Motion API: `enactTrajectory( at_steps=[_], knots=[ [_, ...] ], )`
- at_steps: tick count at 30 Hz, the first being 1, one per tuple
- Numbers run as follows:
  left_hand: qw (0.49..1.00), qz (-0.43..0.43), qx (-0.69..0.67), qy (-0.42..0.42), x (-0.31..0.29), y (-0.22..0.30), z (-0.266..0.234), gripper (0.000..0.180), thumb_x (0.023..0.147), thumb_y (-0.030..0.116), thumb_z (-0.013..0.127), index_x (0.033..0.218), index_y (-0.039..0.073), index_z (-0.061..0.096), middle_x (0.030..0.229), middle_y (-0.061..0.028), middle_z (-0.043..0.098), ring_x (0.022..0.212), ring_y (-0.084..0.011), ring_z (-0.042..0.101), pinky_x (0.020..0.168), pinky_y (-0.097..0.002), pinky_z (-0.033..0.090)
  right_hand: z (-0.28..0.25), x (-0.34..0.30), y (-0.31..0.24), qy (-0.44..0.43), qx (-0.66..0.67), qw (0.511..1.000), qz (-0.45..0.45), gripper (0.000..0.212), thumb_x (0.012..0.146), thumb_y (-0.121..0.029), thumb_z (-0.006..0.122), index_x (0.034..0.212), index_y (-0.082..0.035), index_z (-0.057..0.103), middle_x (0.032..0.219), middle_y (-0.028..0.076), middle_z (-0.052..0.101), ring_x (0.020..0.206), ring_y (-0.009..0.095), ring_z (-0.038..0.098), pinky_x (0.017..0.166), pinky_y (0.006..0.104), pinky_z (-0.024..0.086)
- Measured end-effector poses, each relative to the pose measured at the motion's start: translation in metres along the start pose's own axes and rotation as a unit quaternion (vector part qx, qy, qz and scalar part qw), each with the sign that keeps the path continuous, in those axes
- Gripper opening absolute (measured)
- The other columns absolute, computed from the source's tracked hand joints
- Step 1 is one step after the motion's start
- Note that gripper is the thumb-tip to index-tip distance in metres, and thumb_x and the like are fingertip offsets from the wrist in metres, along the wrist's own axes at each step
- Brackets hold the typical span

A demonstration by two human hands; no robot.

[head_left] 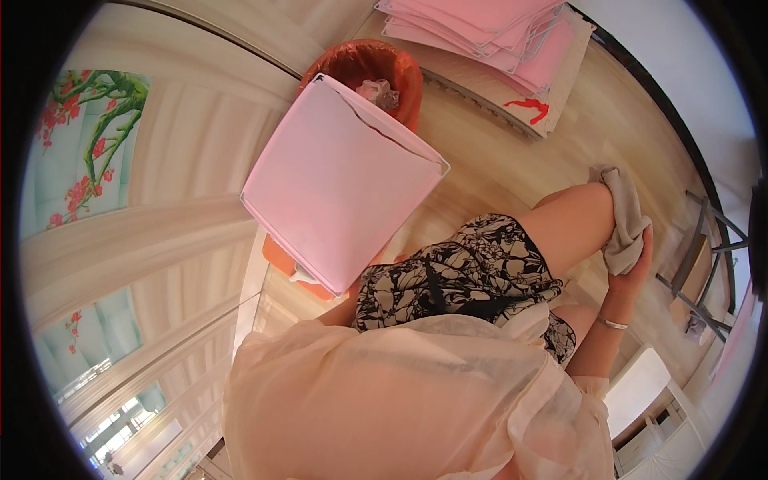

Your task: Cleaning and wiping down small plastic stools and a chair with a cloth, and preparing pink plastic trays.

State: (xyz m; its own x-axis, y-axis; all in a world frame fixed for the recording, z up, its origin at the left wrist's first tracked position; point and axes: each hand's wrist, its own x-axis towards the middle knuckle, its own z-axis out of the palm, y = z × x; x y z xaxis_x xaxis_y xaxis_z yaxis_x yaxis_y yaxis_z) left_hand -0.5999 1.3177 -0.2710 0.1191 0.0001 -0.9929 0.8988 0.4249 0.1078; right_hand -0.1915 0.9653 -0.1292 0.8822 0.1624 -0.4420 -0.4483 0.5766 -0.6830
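Observation:
A pink square panel with a thin light wire edge lies tilted in front of me, to the left of my lap. Along its far edge a dark gap shows between the pink sheet and the frame. My left forearm reaches to the panel's near corner; the hand's fingers are hidden behind it. Out to the right, beside my bare knee, my right hand is closed on a crumpled grey-beige cloth, which drapes against the knee.
Beyond the panel stands a red-lined bin with crumpled clear plastic inside. Several similar pink panels are stacked on a board at the far right. An orange object shows under the panel. A metal-legged frame stands at right.

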Motion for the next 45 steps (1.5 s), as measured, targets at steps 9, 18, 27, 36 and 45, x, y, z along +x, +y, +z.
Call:
enactTrajectory(
  at_steps=[9,18,27,36,45],
  knots=[
    [0.997,-0.053,-0.055,-0.018,-0.006,-0.020,-0.009,0.027,0.085,0.027,0.048,0.098,0.006,0.057,0.095,-0.0040,0.059,0.091,-0.0160,0.053,0.081,-0.0327,0.041,0.077,0.001,-0.006,-0.132,-0.153,0.979,0.005,0.040,0.088,-0.035,0.043,0.113,-0.005,0.048,0.104,0.007,0.054,0.095,0.018,0.052,0.081,0.0312,0.042],
    [0.977,0.021,-0.193,-0.091,-0.050,-0.020,-0.017,0.027,0.088,0.020,0.042,0.108,0.004,0.049,0.105,-0.0072,0.055,0.096,-0.0205,0.051,0.086,-0.0357,0.040,0.177,0.017,0.140,-0.327,-0.793,0.511,0.061,0.071,0.073,-0.057,0.047,0.106,0.006,0.052,0.099,0.022,0.057,0.092,0.035,0.054,0.081,0.0353,0.042],
    [0.949,0.168,-0.237,-0.122,-0.074,0.014,0.023,0.019,0.087,0.027,0.047,0.096,0.012,0.054,0.077,0.0082,0.049,0.072,-0.0063,0.044,0.069,-0.0246,0.037,0.163,0.007,0.219,-0.201,-0.477,0.794,0.318,0.046,0.073,-0.026,0.064,0.107,0.001,0.050,0.097,0.013,0.057,0.085,0.021,0.056,0.072,0.0309,0.046],
    [0.978,0.155,-0.107,-0.092,-0.068,0.009,0.013,0.027,0.080,0.022,0.060,0.104,0.012,0.055,0.093,0.0029,0.054,0.086,-0.0103,0.048,0.074,-0.0292,0.039,0.178,-0.016,0.200,-0.200,-0.304,0.868,0.337,0.034,0.074,-0.021,0.063,0.099,0.001,0.055,0.090,0.009,0.060,0.077,0.016,0.058,0.066,0.0273,0.047],
    [0.997,-0.008,-0.071,-0.030,-0.037,-0.052,-0.054,0.032,0.081,0.034,0.052,0.097,0.007,0.056,0.092,-0.0052,0.059,0.087,-0.0204,0.055,0.074,-0.0339,0.046,0.185,-0.051,0.117,-0.149,-0.254,0.949,0.117,0.026,0.072,-0.015,0.067,0.092,-0.001,0.057,0.084,0.006,0.060,0.072,0.014,0.058,0.064,0.0258,0.047]
  ],
)
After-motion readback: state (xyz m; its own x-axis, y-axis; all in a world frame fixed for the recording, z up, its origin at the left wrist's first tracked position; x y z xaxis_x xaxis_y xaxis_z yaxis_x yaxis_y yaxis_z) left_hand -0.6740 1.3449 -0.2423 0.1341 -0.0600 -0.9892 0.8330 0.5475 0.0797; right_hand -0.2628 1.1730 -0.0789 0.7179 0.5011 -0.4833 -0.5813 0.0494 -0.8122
